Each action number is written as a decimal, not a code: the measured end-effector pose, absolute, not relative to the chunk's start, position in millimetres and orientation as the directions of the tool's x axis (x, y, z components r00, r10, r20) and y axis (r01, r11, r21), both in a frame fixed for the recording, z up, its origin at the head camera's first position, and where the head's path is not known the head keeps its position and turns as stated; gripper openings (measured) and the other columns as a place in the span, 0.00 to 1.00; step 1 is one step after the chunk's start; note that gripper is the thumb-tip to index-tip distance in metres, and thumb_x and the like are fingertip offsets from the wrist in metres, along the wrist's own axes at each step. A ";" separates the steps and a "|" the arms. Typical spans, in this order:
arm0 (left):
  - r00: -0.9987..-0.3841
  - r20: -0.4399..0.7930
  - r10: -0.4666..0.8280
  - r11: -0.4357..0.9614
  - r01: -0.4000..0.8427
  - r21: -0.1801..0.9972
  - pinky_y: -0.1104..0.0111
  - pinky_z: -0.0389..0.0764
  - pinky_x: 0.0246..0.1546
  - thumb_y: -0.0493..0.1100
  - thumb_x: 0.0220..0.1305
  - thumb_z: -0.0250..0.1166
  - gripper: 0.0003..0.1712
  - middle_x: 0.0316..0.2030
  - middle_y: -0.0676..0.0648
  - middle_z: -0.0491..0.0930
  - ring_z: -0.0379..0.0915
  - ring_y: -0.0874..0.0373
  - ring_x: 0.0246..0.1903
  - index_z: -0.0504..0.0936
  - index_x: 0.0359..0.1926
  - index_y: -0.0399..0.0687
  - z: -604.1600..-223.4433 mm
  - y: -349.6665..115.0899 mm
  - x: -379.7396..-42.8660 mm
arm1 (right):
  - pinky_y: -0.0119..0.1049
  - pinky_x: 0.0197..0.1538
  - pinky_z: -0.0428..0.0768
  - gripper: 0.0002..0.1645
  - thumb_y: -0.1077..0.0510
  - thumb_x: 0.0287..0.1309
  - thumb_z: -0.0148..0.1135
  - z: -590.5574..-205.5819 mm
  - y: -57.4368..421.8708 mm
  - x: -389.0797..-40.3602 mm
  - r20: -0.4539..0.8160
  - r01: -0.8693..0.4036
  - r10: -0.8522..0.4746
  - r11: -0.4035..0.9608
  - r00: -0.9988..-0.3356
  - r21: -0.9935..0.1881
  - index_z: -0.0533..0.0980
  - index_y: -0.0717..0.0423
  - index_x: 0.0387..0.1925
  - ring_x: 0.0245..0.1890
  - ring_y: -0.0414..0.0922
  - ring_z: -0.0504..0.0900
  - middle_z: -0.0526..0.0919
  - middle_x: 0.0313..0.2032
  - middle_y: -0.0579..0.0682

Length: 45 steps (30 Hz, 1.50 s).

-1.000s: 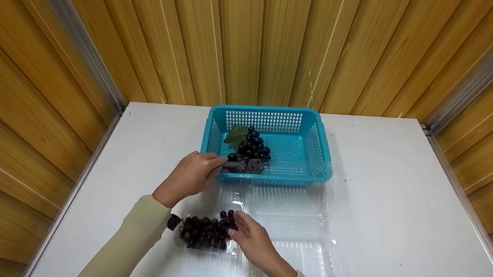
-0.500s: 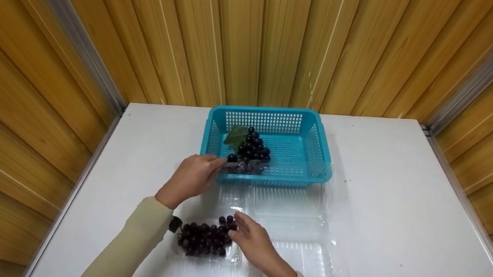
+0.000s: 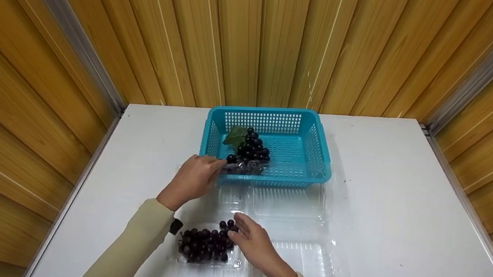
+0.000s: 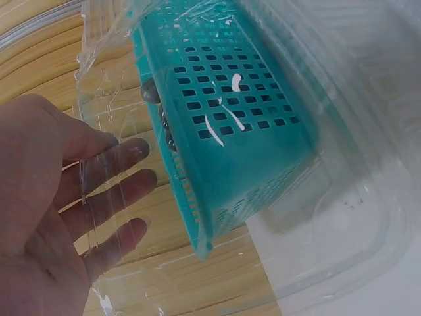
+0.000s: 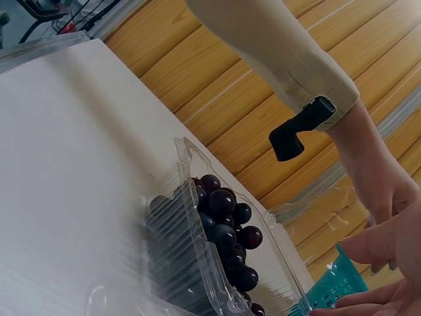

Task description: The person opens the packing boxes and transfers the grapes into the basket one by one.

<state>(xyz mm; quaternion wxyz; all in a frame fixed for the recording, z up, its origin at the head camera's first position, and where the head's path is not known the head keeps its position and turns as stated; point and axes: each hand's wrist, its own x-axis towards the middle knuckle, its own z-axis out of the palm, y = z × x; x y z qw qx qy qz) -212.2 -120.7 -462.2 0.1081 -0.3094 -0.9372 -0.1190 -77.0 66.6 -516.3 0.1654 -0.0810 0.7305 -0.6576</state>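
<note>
In the head view my left hand (image 3: 191,178) is raised near the front left corner of the teal basket (image 3: 324,156). It pinches the edge of a clear plastic lid (image 4: 151,283), thumb on one side and fingers seen through the plastic. The lid stands up from a clamshell container (image 5: 181,237) holding a bunch of dark grapes (image 3: 203,244). My right hand (image 3: 257,244) is at the right side of these grapes, fingers extended and thumb apart. In the right wrist view, grapes rise above the container's rim.
Another bunch of dark grapes (image 3: 253,146) with a green leaf (image 3: 235,136) lies in the basket, partly seen through the lid. A second clear container (image 3: 300,261) lies open to the right on the white table (image 3: 401,205). Wood-patterned walls (image 3: 281,43) enclose the table.
The container with the grapes has slid slightly toward me. My left hand has come down and back a little with the lid; my right hand has stayed nearly still.
</note>
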 end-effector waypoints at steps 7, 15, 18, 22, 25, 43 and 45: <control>-0.763 0.310 0.567 0.767 0.626 0.138 0.56 0.80 0.42 0.41 0.64 0.65 0.17 0.44 0.45 0.86 0.82 0.51 0.44 0.83 0.53 0.44 -466.7 -121.1 -210.2 | 0.53 0.70 0.62 0.36 0.57 0.68 0.55 -515.2 65.9 -77.1 -0.148 0.113 -0.331 0.123 -0.932 -0.986 0.56 0.73 0.69 0.69 0.63 0.62 0.61 0.68 0.70; -0.766 0.310 0.564 0.769 0.623 0.141 0.54 0.79 0.46 0.43 0.64 0.64 0.17 0.46 0.46 0.85 0.81 0.51 0.46 0.82 0.53 0.45 -470.4 -119.5 -207.7 | 0.53 0.70 0.62 0.36 0.56 0.67 0.55 -516.4 65.1 -76.6 -0.135 0.102 -0.330 0.117 -0.934 -0.988 0.57 0.72 0.68 0.70 0.62 0.62 0.62 0.68 0.70; -0.767 0.305 0.564 0.776 0.619 0.122 0.53 0.77 0.50 0.44 0.64 0.64 0.19 0.48 0.47 0.85 0.80 0.52 0.48 0.81 0.55 0.46 -473.1 -119.4 -206.7 | 0.52 0.70 0.62 0.36 0.54 0.68 0.54 -516.3 66.1 -76.5 -0.133 0.096 -0.338 0.125 -0.932 -0.988 0.57 0.70 0.69 0.70 0.62 0.61 0.61 0.68 0.70; -0.764 0.297 0.572 0.777 0.621 0.101 0.49 0.72 0.56 0.45 0.63 0.65 0.25 0.53 0.47 0.82 0.76 0.51 0.53 0.77 0.61 0.47 -474.6 -119.5 -204.9 | 0.51 0.69 0.64 0.37 0.51 0.69 0.54 -515.3 68.0 -76.9 -0.152 0.112 -0.354 0.131 -0.923 -0.985 0.57 0.67 0.70 0.71 0.62 0.60 0.60 0.69 0.69; -0.752 0.306 0.585 0.769 0.633 0.086 0.47 0.69 0.60 0.45 0.63 0.65 0.28 0.58 0.47 0.79 0.73 0.50 0.57 0.74 0.63 0.47 -474.6 -119.4 -202.9 | 0.51 0.69 0.65 0.37 0.50 0.69 0.54 -514.1 68.7 -76.8 -0.157 0.117 -0.357 0.131 -0.921 -0.984 0.57 0.68 0.70 0.70 0.62 0.60 0.60 0.69 0.69; -0.689 0.370 0.623 0.729 0.684 0.046 0.53 0.70 0.64 0.44 0.58 0.69 0.35 0.64 0.45 0.71 0.66 0.52 0.65 0.68 0.67 0.47 -469.4 -125.2 -178.4 | 0.52 0.68 0.67 0.36 0.51 0.68 0.54 -509.7 69.3 -76.4 -0.149 0.112 -0.350 0.123 -0.925 -0.986 0.59 0.68 0.68 0.70 0.63 0.61 0.61 0.69 0.68; -0.682 0.367 0.633 0.724 0.689 0.032 0.54 0.70 0.62 0.44 0.59 0.68 0.35 0.63 0.45 0.71 0.66 0.52 0.65 0.69 0.66 0.48 -468.8 -126.1 -174.8 | 0.52 0.68 0.67 0.36 0.51 0.68 0.54 -510.2 69.2 -76.5 -0.145 0.106 -0.350 0.129 -0.926 -0.986 0.59 0.68 0.68 0.70 0.63 0.61 0.62 0.69 0.69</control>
